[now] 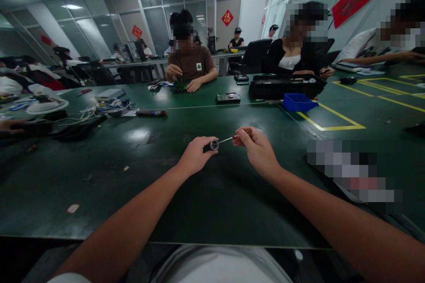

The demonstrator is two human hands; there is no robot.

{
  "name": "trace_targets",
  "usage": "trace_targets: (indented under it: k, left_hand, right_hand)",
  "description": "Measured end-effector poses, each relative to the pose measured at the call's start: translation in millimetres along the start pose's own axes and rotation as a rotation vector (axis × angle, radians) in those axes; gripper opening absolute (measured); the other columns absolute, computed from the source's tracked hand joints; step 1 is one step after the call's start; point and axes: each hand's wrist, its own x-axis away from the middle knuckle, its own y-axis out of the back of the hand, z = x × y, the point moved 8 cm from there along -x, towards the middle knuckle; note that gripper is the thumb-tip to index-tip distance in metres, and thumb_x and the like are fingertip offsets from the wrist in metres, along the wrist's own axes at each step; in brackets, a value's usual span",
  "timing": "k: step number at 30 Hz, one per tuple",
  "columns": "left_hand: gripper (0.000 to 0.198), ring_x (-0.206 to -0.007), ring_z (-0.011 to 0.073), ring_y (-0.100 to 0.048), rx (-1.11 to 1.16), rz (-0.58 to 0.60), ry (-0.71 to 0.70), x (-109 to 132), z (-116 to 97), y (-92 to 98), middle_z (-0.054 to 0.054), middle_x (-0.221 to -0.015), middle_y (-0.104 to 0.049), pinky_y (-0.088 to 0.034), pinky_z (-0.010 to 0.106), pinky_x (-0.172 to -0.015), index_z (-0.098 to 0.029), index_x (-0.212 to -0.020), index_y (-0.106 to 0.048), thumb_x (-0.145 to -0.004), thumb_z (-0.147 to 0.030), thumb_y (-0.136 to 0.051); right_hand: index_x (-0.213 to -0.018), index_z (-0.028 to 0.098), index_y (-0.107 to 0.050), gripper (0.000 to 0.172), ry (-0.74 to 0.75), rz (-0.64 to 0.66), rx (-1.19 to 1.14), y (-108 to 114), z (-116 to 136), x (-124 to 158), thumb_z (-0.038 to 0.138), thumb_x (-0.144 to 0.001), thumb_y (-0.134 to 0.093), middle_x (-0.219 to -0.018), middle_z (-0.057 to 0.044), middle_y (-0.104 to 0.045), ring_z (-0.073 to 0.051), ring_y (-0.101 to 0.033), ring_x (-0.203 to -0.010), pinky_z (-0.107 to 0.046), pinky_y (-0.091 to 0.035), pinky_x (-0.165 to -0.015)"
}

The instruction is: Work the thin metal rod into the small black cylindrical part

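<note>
My left hand (196,155) is closed around a small dark cylindrical part (214,145), whose round silvery end faces me. Between thumb and fingers of my right hand (257,148) is the reddish handle of a screwdriver (227,139). Its thin metal shaft points left, and the tip reaches the rim of the cylinder's end; whether it touches inside I cannot tell. Both hands are held above the green table, near its middle.
On the green table (199,212) lie a hard drive (228,97), a blue bin (299,102), a long black case (287,87) and a dark rod-like tool (151,113). Cables and a white fan (47,105) are at left. Co-workers sit across and at right.
</note>
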Motion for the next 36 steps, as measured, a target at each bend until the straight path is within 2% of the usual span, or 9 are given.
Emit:
trace_targets:
  k: [3,5,9,13,17,29,31,34,36]
  left_hand:
    - [0.036,-0.113,0.0233,-0.062,0.03,-0.007,-0.032,-0.3,-2.5,1.9,0.005,-0.119,-0.072,-0.046,0.04,-0.101,-0.022,-0.122,-0.068,-0.087,-0.021,-0.073]
    - [0.036,-0.113,0.0234,-0.062,0.025,-0.024,-0.025,-0.6,-1.5,4.2,0.005,-0.118,-0.072,-0.046,0.04,-0.1,-0.023,-0.123,-0.067,-0.087,-0.021,-0.072]
    - [0.037,-0.111,0.0237,-0.062,0.011,-0.031,-0.022,-0.4,0.6,4.2,0.004,-0.117,-0.072,-0.046,0.041,-0.099,-0.024,-0.123,-0.067,-0.086,-0.021,-0.073]
    - [0.037,-0.109,0.0235,-0.063,-0.002,-0.036,-0.027,0.2,0.3,3.0,0.004,-0.116,-0.073,-0.046,0.041,-0.098,-0.024,-0.122,-0.067,-0.086,-0.022,-0.074]
    - [0.038,-0.109,0.0241,-0.063,-0.014,-0.022,-0.004,0.3,0.0,2.3,0.004,-0.116,-0.073,-0.046,0.042,-0.099,-0.024,-0.122,-0.068,-0.085,-0.023,-0.075]
    - [0.039,-0.112,0.0245,-0.062,0.003,-0.007,0.003,0.8,1.5,-0.1,0.005,-0.119,-0.072,-0.047,0.042,-0.099,-0.024,-0.124,-0.067,-0.086,-0.023,-0.073]
    - [0.038,-0.112,0.0249,-0.062,0.004,-0.003,0.011,0.9,1.8,-0.2,0.005,-0.119,-0.072,-0.047,0.043,-0.099,-0.024,-0.124,-0.067,-0.086,-0.023,-0.073]
    - [0.038,-0.111,0.0252,-0.062,0.005,-0.002,0.016,0.6,1.5,-0.3,0.005,-0.118,-0.072,-0.047,0.043,-0.098,-0.025,-0.124,-0.067,-0.086,-0.024,-0.073]
    - [0.038,-0.111,0.0252,-0.062,0.009,-0.001,0.012,0.2,0.7,-0.6,0.005,-0.117,-0.072,-0.047,0.043,-0.098,-0.025,-0.124,-0.067,-0.086,-0.024,-0.073]
  right_hand:
    - [-0.084,0.021,-0.062,0.021,-0.249,-0.024,-0.244,4.2,-24.1,-5.7,0.042,-0.087,-0.064,-0.075,-0.002,-0.063,-0.017,-0.062,-0.068,-0.04,-0.057,-0.076]
    - [-0.082,0.021,-0.061,0.021,-0.308,-0.037,-0.309,5.6,-31.7,-7.6,0.041,-0.087,-0.065,-0.072,-0.001,-0.061,-0.016,-0.06,-0.066,-0.038,-0.057,-0.075]
    - [-0.086,0.022,-0.061,0.022,-0.15,-0.088,-0.206,9.8,-22.1,-7.7,0.043,-0.086,-0.066,-0.08,-0.002,-0.064,-0.016,-0.063,-0.071,-0.036,-0.056,-0.074]
    - [-0.09,0.022,-0.061,0.024,0.061,-0.06,0.05,5.5,0.0,-1.2,0.046,-0.09,-0.06,-0.079,-0.002,-0.066,-0.018,-0.063,-0.071,-0.036,-0.053,-0.07]
    - [-0.094,0.022,-0.061,0.021,0.166,-0.012,0.182,0.0,12.6,5.5,0.042,-0.095,-0.055,-0.08,-0.002,-0.066,-0.018,-0.065,-0.073,-0.036,-0.051,-0.07]
    - [-0.096,0.021,-0.062,0.023,0.17,0.013,0.222,-2.3,19.6,9.3,0.043,-0.094,-0.057,-0.082,-0.004,-0.071,-0.019,-0.069,-0.076,-0.035,-0.053,-0.071]
    - [-0.09,0.021,-0.064,0.025,0.156,0.017,0.29,-1.8,22.8,10.2,0.046,-0.093,-0.059,-0.077,-0.004,-0.071,-0.019,-0.067,-0.07,-0.032,-0.051,-0.065]
    - [-0.075,0.022,-0.063,0.032,0.142,-0.004,0.443,1.1,27.2,11.3,0.052,-0.088,-0.066,-0.061,-0.001,-0.067,-0.016,-0.059,-0.054,-0.029,-0.041,-0.052]
    - [-0.077,0.022,-0.064,0.03,0.174,-0.01,0.492,1.3,31.2,12.4,0.05,-0.089,-0.065,-0.059,0.0,-0.066,-0.016,-0.058,-0.052,-0.029,-0.039,-0.052]
